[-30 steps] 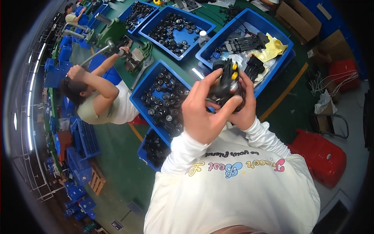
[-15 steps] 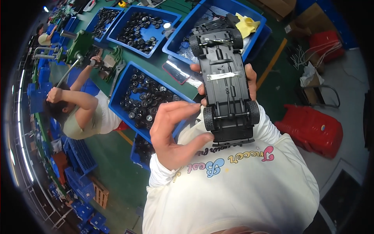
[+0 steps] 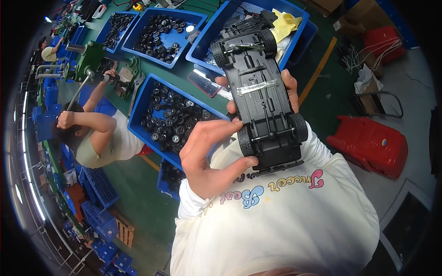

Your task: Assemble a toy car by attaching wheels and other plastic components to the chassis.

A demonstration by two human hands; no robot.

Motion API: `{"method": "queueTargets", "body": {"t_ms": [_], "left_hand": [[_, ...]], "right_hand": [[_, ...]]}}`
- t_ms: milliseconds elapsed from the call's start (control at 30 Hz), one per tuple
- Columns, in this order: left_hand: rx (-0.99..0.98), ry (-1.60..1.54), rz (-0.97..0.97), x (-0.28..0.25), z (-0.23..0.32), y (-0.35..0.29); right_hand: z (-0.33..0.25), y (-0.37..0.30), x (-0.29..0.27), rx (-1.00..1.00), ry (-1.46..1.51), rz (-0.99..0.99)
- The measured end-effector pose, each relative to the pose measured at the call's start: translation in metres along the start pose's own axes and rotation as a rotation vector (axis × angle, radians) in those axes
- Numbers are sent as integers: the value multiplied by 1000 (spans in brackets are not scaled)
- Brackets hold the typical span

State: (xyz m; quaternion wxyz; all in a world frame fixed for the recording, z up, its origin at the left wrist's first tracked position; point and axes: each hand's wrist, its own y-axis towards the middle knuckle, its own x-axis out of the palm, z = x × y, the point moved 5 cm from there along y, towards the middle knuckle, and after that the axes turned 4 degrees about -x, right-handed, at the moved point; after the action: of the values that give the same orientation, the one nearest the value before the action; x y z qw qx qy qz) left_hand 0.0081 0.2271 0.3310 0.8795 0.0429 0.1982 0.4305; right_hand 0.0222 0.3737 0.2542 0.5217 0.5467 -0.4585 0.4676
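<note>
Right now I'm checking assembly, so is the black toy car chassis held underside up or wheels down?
Underside up. The toy car chassis shows its flat base, axles and a tape strip to the camera, with left hand and right hand gripping its sides.

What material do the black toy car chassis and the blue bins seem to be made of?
The toy car chassis looks like matte black moulded plastic: ribs and recesses show on its underside, with dull highlights. Its wheels seem rubbery, with tread. The blue bins look like glossy rigid plastic with thick moulded rims.
</note>
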Motion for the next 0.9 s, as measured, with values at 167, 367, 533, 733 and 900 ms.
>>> {"method": "queueTargets", "body": {"t_ms": [167, 367, 533, 733, 900], "left_hand": [[11, -15, 0, -1, -2, 0], [36, -34, 9, -1, -1, 3], [29, -34, 14, -1, -2, 4], [27, -35, 19, -2, -4, 6], [37, -27, 16, -3, -4, 9]], "right_hand": [[0, 0, 1, 2, -13, -9], [0, 2, 0, 6, 5, -13], [-1, 4, 0, 3, 15, -30], [-1, 7, 0, 10, 27, -22], [-3, 9, 1, -12, -31, -9]]}}
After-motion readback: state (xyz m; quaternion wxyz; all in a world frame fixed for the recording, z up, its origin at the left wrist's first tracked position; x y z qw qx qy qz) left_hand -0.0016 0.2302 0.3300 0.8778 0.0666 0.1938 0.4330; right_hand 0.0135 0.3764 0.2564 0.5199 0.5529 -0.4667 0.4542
